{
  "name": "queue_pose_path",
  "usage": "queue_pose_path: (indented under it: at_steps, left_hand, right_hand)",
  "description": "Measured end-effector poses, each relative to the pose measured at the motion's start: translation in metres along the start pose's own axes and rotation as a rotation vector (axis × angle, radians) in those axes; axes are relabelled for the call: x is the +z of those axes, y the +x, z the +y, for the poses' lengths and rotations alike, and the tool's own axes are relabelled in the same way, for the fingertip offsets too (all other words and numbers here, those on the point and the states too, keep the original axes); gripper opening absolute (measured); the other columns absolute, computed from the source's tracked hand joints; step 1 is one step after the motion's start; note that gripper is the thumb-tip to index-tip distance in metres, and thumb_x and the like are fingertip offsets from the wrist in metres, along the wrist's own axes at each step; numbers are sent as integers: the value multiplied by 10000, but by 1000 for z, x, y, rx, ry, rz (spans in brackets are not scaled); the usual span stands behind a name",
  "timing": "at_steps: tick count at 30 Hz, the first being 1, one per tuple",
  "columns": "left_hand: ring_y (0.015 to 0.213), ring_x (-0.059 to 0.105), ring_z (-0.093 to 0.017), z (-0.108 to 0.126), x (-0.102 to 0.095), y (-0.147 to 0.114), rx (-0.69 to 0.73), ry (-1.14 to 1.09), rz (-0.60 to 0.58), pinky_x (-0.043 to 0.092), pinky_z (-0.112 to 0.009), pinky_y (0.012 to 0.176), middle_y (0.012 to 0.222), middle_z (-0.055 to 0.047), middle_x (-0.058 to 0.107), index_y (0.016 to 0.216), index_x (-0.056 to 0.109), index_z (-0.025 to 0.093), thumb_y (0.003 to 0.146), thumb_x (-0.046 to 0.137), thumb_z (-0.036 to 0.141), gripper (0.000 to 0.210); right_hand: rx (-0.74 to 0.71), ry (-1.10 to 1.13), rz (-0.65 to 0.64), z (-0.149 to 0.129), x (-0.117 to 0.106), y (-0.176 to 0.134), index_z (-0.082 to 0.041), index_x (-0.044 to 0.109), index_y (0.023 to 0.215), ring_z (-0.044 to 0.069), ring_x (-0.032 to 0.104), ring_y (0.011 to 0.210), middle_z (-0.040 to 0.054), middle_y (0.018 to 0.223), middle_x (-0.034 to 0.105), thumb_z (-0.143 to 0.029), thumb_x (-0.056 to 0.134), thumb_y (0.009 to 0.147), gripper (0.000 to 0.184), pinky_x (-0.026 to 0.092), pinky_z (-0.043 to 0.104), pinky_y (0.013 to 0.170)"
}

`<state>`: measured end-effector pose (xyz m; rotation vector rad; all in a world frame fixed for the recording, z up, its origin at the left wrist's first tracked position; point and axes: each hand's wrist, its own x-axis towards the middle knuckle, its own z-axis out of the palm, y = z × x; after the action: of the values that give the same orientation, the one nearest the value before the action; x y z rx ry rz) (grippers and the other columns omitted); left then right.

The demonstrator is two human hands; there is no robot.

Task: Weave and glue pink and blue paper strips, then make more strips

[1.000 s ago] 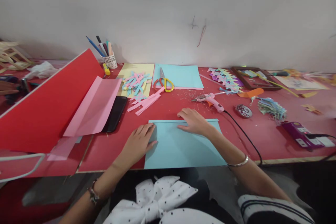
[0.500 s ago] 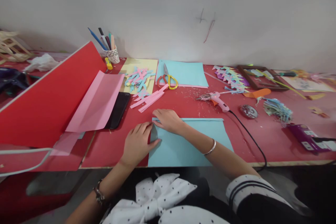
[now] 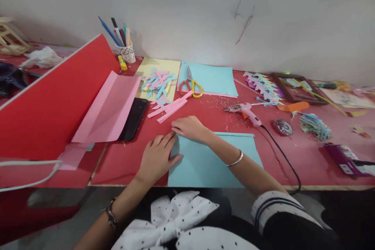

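A sheet of light blue paper [image 3: 211, 168] lies at the table's front edge, with a narrow strip folded over along its far side. My right hand [image 3: 190, 128] is closed on the fold at the far left corner, fingers together. Beside it, my left hand [image 3: 159, 154] rests with its fingers stretched out and thumb apart; the fingertips touch the sheet's left edge at the same corner. The right hand hides the fold's left end.
Beyond the hands lie pink paper strips [image 3: 172, 108], scissors [image 3: 191, 84] and more blue paper [image 3: 216, 76]. A pink glue gun [image 3: 247, 113] with a black cord lies to the right. At left are a phone [image 3: 134, 119], pink paper [image 3: 109, 111] and a leaning red board [image 3: 64, 105].
My right hand has shifted slightly along the fold and both hands stay at the far left corner. The camera view has shifted a little.
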<state>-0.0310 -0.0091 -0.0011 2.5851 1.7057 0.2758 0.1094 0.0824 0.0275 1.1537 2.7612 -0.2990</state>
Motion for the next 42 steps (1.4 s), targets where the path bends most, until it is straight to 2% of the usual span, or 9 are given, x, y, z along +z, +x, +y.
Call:
queue_pose_path:
  at_steps: [9,16,22,35,39,42]
  left_hand:
    - [995,533,-253,4,-5,2,-25,23,-71,463,-366,746,1214,-67,582,1190,530,159,763,575,368,478]
    - [1016,525,-244,3,-4,2,-37,9,-89,464,-364,766,1248,-53,558,1189,529,170,765,577,365,469]
    - [993,532,-244,4,-4,2,-30,11,-80,467,-367,756,1234,-49,569,1202,518,166,767,574,373,485]
    - [1000,524,-243,3,-4,2,-32,-3,-82,471,-371,755,1253,-40,555,1194,526,166,764,575,380,483]
    - [1004,520,-245,3,-3,2,-28,-9,-83,468,-372,751,1263,-48,546,1200,520,165,772,561,377,480]
    - [1006,520,-250,3,-4,2,-27,-9,-93,470,-373,746,1263,-52,545,1197,525,164,775,556,378,475]
  right_hand:
    - [16,2,-59,-1,0,3,-194,567,890,131,566,797,29,922,647,-285,356,917,231,169,253,476]
    - [57,28,-9,1,8,5,-184,564,882,128,554,772,31,906,643,-250,343,916,233,169,247,484]
    - [18,58,46,11,12,-4,-175,563,852,107,525,737,15,848,619,-355,389,901,255,207,221,511]
    - [65,42,70,16,15,-7,-164,582,860,115,517,729,39,851,612,-316,340,925,293,175,238,496]
    - [57,53,93,22,16,-15,-157,568,826,111,494,679,29,800,597,-378,405,891,283,201,227,512]
    - [12,53,104,26,17,-22,-150,572,796,110,484,676,29,783,585,-339,443,877,243,223,221,534]
